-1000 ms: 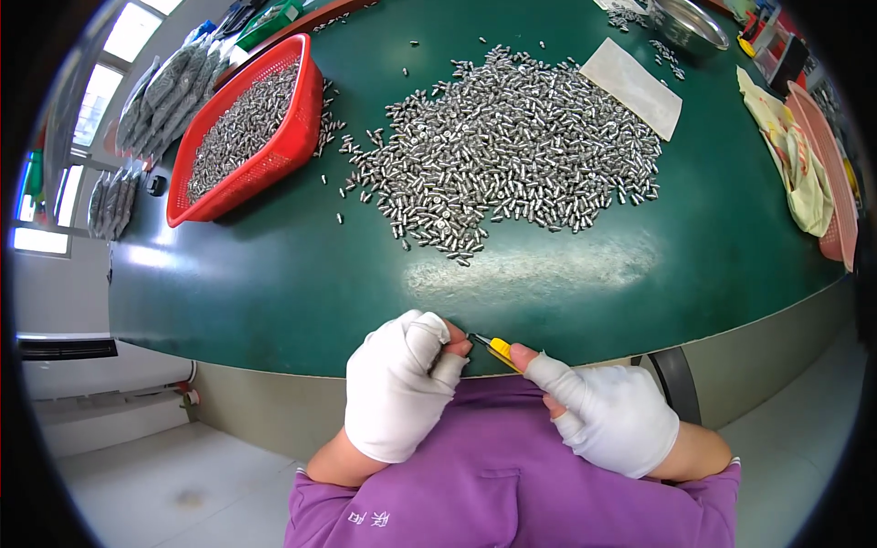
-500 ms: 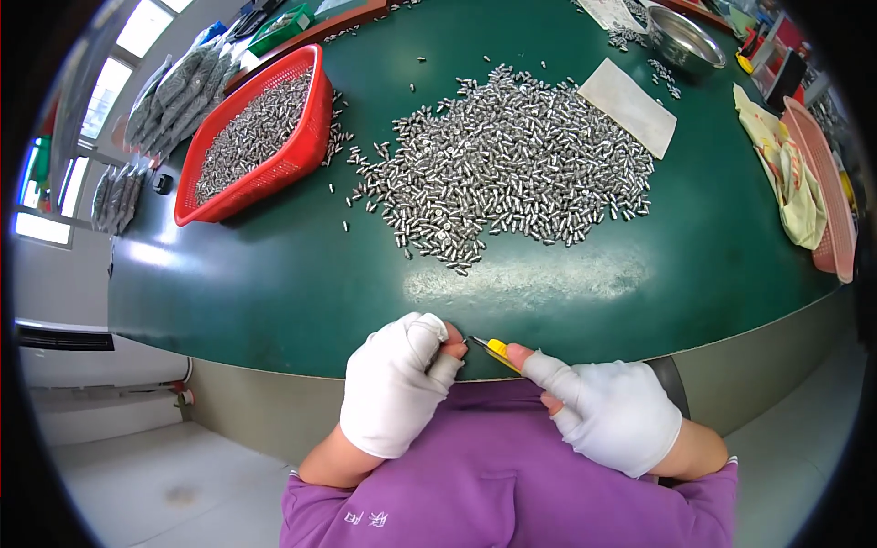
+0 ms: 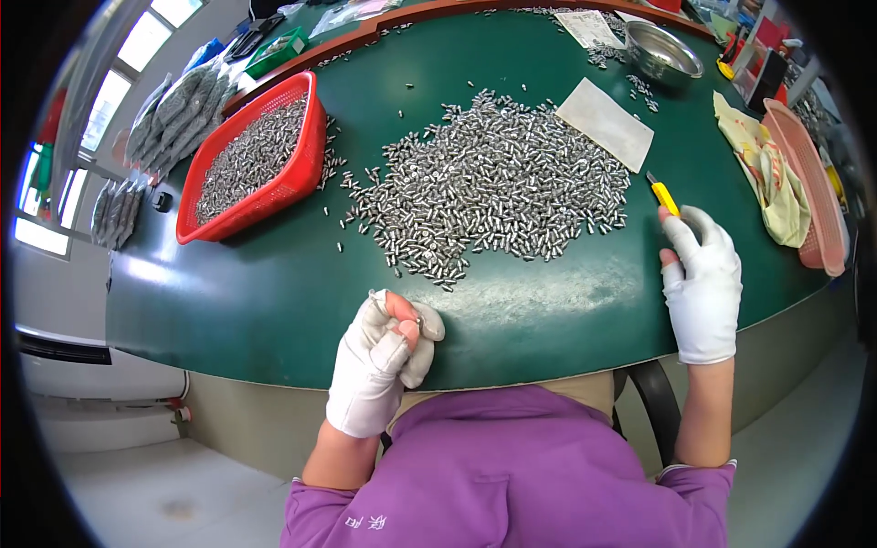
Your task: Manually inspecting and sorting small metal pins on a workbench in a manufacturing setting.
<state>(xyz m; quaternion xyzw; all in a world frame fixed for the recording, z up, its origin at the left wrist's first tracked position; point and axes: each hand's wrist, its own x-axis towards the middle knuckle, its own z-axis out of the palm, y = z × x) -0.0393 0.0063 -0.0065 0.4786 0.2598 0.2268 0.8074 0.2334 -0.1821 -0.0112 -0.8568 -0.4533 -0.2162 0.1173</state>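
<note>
My left hand (image 3: pixel 379 361), in a white glove with bare fingertips, is closed in a pinch over the table's near edge. Between its thumb and forefinger sits a small shiny metal part (image 3: pixel 419 321), mostly covered by the fingers. Farther right, my gloved right hand (image 3: pixel 703 283) grips the rear end of a yellow-handled knife (image 3: pixel 664 194). The knife's dark tip points away from me, close to a pale card. A broad heap of small silvery metal parts (image 3: pixel 502 178) lies on the green table (image 3: pixel 548 306) beyond both hands.
A red plastic basket (image 3: pixel 313 151) holding many like parts stands at left, with filled bags (image 3: pixel 178 119) behind it. The pale card (image 3: pixel 607 126) touches the heap's right side. Farther back is a steel bowl (image 3: pixel 660 57); a yellow cloth (image 3: pixel 766 173) and pink basket (image 3: pixel 808 196) line the right edge.
My right hand has swung away from the left, forward and right, carrying the knife. My left hand has shifted slightly left and turned, still pinching, and the small part now shows at its fingertips.
</note>
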